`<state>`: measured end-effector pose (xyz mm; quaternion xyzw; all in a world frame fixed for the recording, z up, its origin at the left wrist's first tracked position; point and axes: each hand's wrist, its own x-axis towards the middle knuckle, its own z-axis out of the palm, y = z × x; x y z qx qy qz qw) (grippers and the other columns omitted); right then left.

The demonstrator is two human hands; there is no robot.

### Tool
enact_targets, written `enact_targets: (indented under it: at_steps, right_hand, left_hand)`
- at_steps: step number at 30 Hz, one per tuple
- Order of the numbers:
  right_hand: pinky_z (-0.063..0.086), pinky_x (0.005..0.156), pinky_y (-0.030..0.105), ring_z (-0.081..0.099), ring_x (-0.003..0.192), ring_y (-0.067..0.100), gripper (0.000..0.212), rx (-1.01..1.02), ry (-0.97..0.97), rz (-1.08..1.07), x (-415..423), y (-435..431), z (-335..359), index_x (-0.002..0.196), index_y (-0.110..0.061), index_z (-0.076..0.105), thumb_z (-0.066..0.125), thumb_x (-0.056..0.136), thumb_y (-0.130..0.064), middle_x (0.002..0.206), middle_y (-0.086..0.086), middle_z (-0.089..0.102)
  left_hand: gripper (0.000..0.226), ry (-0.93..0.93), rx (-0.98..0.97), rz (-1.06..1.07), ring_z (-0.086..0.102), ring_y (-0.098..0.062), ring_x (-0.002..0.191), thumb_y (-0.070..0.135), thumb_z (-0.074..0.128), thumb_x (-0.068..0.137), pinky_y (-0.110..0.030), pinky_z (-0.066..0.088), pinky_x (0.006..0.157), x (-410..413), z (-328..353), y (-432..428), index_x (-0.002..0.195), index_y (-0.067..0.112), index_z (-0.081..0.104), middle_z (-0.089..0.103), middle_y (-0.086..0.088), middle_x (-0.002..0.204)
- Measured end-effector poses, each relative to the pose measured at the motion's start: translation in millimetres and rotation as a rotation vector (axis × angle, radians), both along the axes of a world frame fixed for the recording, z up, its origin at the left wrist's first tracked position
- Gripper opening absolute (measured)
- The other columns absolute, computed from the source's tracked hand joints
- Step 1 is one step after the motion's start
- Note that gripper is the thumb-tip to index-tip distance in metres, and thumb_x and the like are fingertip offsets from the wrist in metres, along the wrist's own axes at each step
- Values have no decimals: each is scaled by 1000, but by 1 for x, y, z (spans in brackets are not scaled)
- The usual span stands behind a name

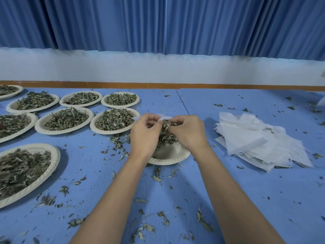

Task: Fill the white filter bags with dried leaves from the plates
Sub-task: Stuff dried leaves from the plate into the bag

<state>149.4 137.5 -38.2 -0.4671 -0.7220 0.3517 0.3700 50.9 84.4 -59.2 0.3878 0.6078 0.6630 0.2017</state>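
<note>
White thin fabric filter bag (165, 118), pinched open by the left hand (145, 133), let the right hand (188, 132) push its clutched dried green leaves (166, 127) inside.

White filter bags (255, 143) piled flat; dried leaves (114, 118) heaped on plates (112, 132).

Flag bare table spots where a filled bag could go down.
Best: the blue table beyond the stack of filter bags, only crumbs there. Also the near-right corner, between the right forearm and the stack. Crowded: leaf plates fill the left; loose leaves litter the strip between the arms.
</note>
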Motion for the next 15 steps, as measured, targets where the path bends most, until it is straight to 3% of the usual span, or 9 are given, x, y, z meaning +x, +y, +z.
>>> enact_targets:
  at_steps: [3,6,10,13,15]
  right_hand:
    - [41,48,12,56,53,16,17,51,19,-46,-1,-1,-2,90,-11,76,67,77,-4,63,-13,60]
    - [40,45,13,52,48,11,16,40,19,-50,2,1,-1,88,-11,76,65,77,-5,77,-2,71]
    - [46,58,27,59,69,22,13,32,-22,-85,4,4,-1,82,-7,73,61,76,-4,81,9,71]
    - [40,50,7,55,66,7,16,14,-30,-66,3,3,-2,88,-14,72,62,78,-6,74,-8,62]
    - [39,49,8,53,67,7,18,27,-49,-46,0,0,-3,88,-16,71,60,78,-6,72,-10,58]
  left_hand:
    - [13,-90,-32,-116,53,-10,64,7,57,89,-28,45,75,1,-2,-1,81,17,59,56,0,66]
    - [17,-34,-71,-207,53,-11,69,4,57,85,-32,45,78,-1,-1,-1,85,21,56,53,2,71]
    - [39,265,-159,-283,57,-12,75,13,73,71,-24,45,69,1,-4,-1,93,29,46,53,7,82]
    - [54,573,-179,-153,52,-11,78,29,82,64,-26,41,63,4,-9,1,99,26,41,47,13,82]
    - [49,688,-156,-60,49,-14,79,28,78,69,-25,35,58,2,-10,2,99,24,39,45,14,81]
